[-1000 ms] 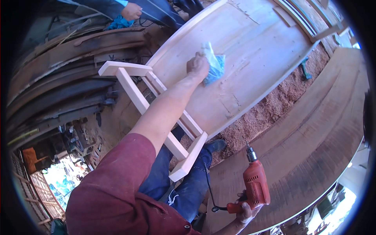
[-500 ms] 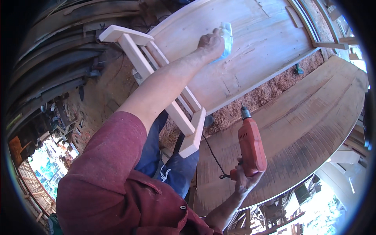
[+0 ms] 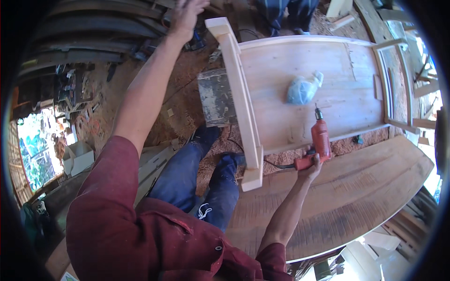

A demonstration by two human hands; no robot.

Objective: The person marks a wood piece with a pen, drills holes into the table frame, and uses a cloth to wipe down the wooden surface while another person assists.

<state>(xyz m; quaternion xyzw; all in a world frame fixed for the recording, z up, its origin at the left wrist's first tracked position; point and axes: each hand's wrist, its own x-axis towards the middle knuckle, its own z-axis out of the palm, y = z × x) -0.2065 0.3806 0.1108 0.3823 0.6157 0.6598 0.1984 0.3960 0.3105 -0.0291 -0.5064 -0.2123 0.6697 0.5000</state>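
My right hand (image 3: 315,165) is wrapped round the grip of a red power drill (image 3: 320,140), whose chuck and thin bit point away from me over a pale wooden panel (image 3: 272,65). On the panel, beyond the drill, lies a tied plastic bag (image 3: 301,90) with bluish contents I cannot make out. My left hand (image 3: 185,19) is stretched far forward, left of the panel's end. Its fingers look spread, partly cut off by the picture's upper edge, and no held thing shows in them. A pale wooden leg frame (image 3: 241,93) stands across the panel's near left end.
A worn block (image 3: 216,96) stands left of the leg frame. Along the right lies a broad brown board (image 3: 347,182). Wood shavings (image 3: 218,161) cover the floor around my feet, and a cable runs from the drill. Another person's legs (image 3: 286,14) stand beyond the panel.
My left hand has let go of the plastic bag and moved left, away from the panel. The bag stays on the panel. My right hand has carried the drill forward. The view has shifted.
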